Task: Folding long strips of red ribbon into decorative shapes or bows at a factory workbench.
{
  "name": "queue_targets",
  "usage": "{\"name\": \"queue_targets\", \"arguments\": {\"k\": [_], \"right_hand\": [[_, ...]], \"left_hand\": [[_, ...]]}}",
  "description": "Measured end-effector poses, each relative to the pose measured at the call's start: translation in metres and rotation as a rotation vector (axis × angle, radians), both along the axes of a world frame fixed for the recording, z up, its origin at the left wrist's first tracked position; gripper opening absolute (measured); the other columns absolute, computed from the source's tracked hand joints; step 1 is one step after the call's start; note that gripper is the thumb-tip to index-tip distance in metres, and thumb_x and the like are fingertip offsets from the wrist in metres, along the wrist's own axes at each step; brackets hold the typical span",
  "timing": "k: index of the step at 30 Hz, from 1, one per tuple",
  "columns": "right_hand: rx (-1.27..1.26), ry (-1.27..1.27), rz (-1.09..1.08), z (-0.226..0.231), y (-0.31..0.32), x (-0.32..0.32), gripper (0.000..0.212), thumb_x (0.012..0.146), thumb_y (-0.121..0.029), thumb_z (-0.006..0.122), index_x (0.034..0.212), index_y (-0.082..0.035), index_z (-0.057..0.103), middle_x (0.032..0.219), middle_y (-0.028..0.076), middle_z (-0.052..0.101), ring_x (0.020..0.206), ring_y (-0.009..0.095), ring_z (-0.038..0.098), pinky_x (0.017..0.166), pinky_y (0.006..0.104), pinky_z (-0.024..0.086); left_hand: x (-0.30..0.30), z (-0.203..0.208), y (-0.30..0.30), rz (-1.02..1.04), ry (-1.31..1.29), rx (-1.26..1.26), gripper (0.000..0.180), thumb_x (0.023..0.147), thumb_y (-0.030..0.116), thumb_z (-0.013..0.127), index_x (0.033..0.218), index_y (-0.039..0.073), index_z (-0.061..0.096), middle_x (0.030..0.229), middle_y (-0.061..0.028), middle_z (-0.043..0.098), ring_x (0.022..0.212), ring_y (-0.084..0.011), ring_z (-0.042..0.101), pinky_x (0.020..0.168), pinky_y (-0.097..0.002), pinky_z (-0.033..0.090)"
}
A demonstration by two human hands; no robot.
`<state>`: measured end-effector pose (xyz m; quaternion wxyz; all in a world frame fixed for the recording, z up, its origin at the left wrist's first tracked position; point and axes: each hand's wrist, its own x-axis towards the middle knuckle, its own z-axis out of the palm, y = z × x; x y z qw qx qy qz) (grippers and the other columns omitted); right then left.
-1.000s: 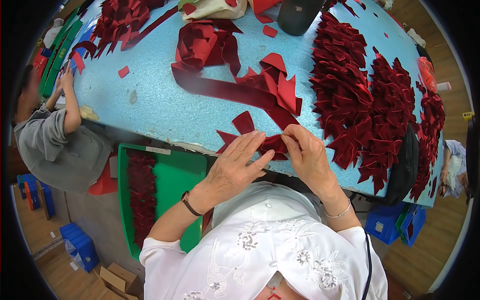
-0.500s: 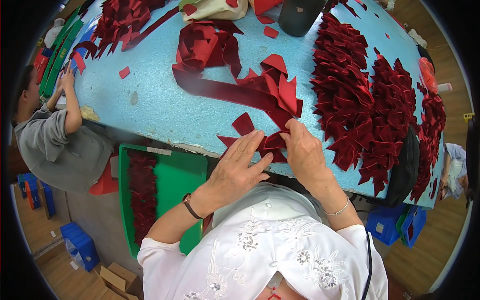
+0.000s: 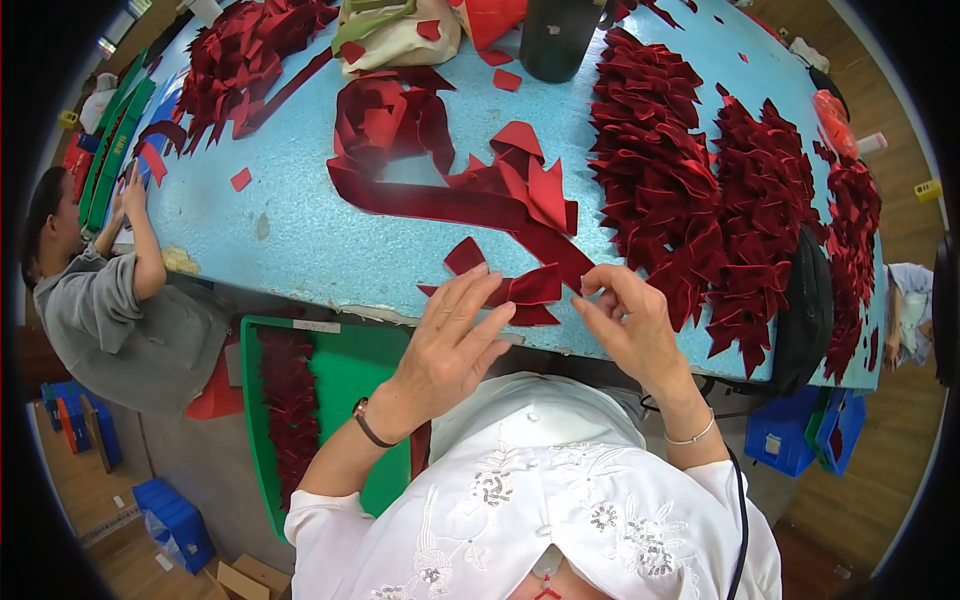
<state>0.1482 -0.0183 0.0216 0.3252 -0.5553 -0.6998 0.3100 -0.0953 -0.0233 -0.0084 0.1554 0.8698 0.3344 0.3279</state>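
Note:
A folded dark red velvet ribbon bow (image 3: 536, 289) lies near the front edge of the blue table. My left hand (image 3: 445, 345) is open, its stretched fingers over the bow's left end. Just right of the bow, my right hand (image 3: 640, 335) has bent fingers, thumb and forefinger apart, with nothing visible between them. The end of a long dark red velvet ribbon (image 3: 430, 200) reaches its fingertips; whether they touch is unclear. This ribbon runs back to a loose coil (image 3: 390, 120) and a twisted heap (image 3: 540, 180). A small red velvet piece (image 3: 464, 256) sits just behind the bow.
Rows of red velvet bows (image 3: 655, 160) cover the table's right side, beside a black bag (image 3: 803, 320). A dark cup (image 3: 553, 40) and cream cloth bag (image 3: 400, 35) stand behind. Below left is a green bin (image 3: 375, 350). A person in grey (image 3: 130, 310) sits at left.
My right hand has come off the bow and moved down to the right, its pinch loosened. My left hand has slid slightly left, baring more of the bow. The whole view has shifted a little.

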Motion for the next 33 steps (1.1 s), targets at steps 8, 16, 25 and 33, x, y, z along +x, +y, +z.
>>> {"name": "queue_targets", "arguments": {"k": [8,16,25,33], "right_hand": [[-0.069,-0.012,-0.034,-0.008,0.011,-0.021,0.021,0.082,-0.003,0.065,0.099,0.003,0.056,0.069,0.011,0.062,0.055,0.010,0.053,0.048,0.0251,0.041],[0.148,-0.012,0.028,-0.021,0.024,-0.023,0.015,0.084,-0.003,0.063,0.096,0.002,0.056,0.067,0.011,0.060,0.052,0.016,0.053,0.048,0.0285,0.042],[0.284,-0.204,-0.021,-0.028,0.028,-0.036,0.009,0.087,-0.005,0.059,0.086,0.000,0.052,0.072,0.017,0.059,0.059,0.032,0.059,0.047,0.0374,0.043],[0.353,-0.430,-0.021,-0.026,0.032,-0.035,0.010,0.083,-0.003,0.062,0.083,-0.002,0.052,0.069,0.014,0.057,0.058,0.031,0.059,0.047,0.0379,0.044]], "left_hand": [[0.010,-0.002,0.004,-0.048,0.121,0.004,0.054,0.066,0.014,0.076,0.115,0.003,0.057,0.135,-0.0201,0.041,0.126,-0.0369,0.040,0.103,-0.0476,0.037],[0.005,-0.001,0.007,-0.119,0.210,-0.028,0.050,0.077,0.027,0.068,0.119,0.003,0.056,0.139,-0.0146,0.039,0.129,-0.0358,0.037,0.104,-0.0493,0.034],[0.008,-0.002,0.005,-0.081,0.135,-0.088,0.060,0.063,0.019,0.077,0.116,-0.002,0.057,0.141,-0.0117,0.040,0.130,-0.0323,0.036,0.106,-0.0465,0.033],[0.016,0.007,0.002,-0.070,0.207,-0.084,0.066,0.063,0.014,0.078,0.121,-0.004,0.052,0.139,-0.0166,0.040,0.129,-0.0331,0.036,0.105,-0.0470,0.034]]}}
